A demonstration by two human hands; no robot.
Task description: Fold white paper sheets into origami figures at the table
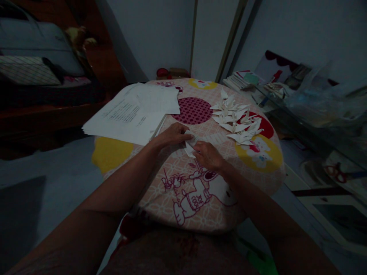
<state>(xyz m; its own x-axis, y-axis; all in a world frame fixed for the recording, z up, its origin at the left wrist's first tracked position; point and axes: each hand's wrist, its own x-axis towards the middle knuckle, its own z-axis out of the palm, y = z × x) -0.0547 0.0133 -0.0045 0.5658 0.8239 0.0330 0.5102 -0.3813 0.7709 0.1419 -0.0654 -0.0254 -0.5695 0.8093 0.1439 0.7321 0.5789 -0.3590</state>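
Both my hands meet over a small folded white paper piece (189,147) in the middle of a table covered by a pink cartoon-print cloth (177,191). My left hand (173,135) has its fingers curled down onto the paper's upper edge. My right hand (208,154) pinches the paper from the right side. A pile of several finished folded white paper shapes (237,122) lies just beyond my right hand. A stack of printed white sheets (132,112) lies beyond my left hand, partly overhanging the table's left edge.
A dark sofa or bed with cushions (37,65) stands at the far left. On the right is a low shelf with books (243,78), plastic bags (323,99) and red-handled scissors (336,173). A red object (162,72) sits by the far wall.
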